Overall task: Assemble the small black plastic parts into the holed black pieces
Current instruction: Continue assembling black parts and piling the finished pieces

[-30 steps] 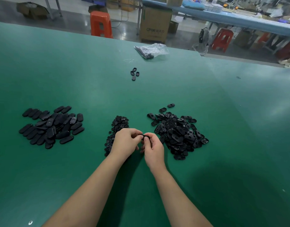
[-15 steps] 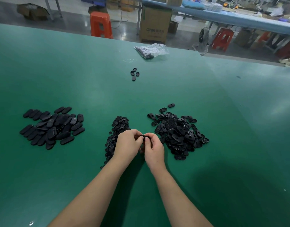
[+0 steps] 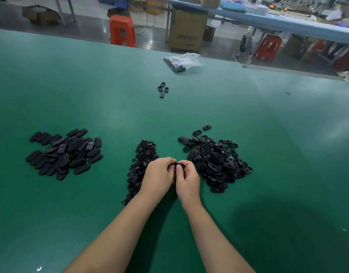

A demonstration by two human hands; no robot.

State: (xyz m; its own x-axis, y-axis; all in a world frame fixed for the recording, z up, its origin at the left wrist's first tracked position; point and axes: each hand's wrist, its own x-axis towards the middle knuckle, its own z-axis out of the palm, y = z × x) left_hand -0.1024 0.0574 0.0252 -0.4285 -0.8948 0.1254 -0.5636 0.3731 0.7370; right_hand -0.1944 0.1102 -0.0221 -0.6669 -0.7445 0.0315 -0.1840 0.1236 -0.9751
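Both hands, left hand (image 3: 157, 174) and right hand (image 3: 187, 179), pinch one black piece (image 3: 178, 165) between flanking piles.

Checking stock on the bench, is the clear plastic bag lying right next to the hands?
No, the clear plastic bag lies near the table's far edge, well beyond both hands and the piles.

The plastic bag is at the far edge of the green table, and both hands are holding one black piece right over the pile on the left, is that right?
Not quite. In the head view both hands, left hand and right hand, hold one black piece between the middle pile and the right pile, not over the left pile. The plastic bag is at the far edge of the green table.
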